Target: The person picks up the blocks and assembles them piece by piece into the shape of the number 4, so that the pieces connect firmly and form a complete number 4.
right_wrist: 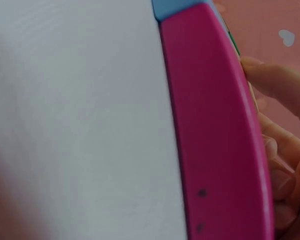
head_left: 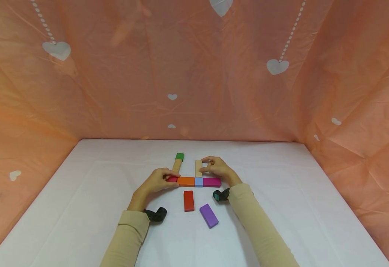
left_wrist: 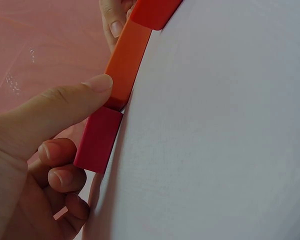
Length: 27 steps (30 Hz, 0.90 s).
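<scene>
Lengthwise straight ahead, the right wooden block [head_left: 198, 169].

- Wears a long beige left sleeve [head_left: 122, 241], plain and softly creased, with a broad turned-back cuff [head_left: 133, 219].
- Wears a matching right sleeve [head_left: 261, 226], reaching toward the near right.
- Carries a small black device [head_left: 157, 214], rounded at its right end, at the left wrist.
- Carries a similar black unit [head_left: 224, 195] at the right wrist, showing a teal patch.
- Leaves left hand [head_left: 156, 180] and right hand [head_left: 220, 168] bare.
</scene>
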Each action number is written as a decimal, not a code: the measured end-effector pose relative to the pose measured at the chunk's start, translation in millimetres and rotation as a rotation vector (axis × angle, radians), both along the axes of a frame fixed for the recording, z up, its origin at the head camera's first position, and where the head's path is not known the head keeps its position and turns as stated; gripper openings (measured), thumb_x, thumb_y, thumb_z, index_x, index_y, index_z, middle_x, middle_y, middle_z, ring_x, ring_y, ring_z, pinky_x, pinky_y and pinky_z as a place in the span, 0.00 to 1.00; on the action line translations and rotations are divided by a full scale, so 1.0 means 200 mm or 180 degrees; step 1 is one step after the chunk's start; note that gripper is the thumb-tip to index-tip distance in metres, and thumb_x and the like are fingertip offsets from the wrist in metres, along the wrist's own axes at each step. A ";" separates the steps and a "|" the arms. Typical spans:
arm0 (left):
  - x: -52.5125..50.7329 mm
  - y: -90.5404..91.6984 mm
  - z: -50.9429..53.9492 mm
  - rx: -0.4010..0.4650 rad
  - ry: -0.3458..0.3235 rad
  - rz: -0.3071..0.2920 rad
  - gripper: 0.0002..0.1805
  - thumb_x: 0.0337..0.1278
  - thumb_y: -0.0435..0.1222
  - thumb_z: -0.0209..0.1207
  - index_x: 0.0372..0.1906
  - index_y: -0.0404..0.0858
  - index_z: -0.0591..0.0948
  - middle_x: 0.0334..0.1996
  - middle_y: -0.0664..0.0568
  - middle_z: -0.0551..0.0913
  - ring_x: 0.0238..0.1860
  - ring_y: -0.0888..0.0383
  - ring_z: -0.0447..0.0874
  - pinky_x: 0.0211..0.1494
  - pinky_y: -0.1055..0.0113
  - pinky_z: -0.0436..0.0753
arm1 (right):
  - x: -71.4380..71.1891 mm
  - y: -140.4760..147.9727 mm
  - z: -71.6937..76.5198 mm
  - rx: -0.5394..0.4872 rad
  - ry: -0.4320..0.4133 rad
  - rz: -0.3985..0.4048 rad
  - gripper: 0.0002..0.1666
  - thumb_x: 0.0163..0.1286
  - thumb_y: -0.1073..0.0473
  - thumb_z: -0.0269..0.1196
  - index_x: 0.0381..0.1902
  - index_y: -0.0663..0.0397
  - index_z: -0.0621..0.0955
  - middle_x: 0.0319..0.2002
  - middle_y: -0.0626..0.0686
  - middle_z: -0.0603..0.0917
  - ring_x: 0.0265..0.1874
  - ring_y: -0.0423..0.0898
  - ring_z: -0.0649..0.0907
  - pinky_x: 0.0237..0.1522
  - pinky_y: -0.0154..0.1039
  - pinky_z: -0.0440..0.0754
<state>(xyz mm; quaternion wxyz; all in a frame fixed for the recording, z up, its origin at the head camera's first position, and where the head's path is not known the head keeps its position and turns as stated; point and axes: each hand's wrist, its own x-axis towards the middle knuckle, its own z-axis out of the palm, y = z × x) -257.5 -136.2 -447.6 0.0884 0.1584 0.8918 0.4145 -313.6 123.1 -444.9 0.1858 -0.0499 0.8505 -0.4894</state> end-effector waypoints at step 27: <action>0.01 0.00 0.00 -0.0015 0.0054 -0.0024 0.17 0.49 0.36 0.70 0.47 0.38 0.86 0.42 0.43 0.81 0.41 0.55 0.71 0.44 0.69 0.71 | 0.01 0.01 0.00 -0.0156 0.0099 0.0114 0.33 0.57 0.59 0.70 0.61 0.60 0.75 0.21 0.45 0.68 0.22 0.39 0.67 0.26 0.30 0.62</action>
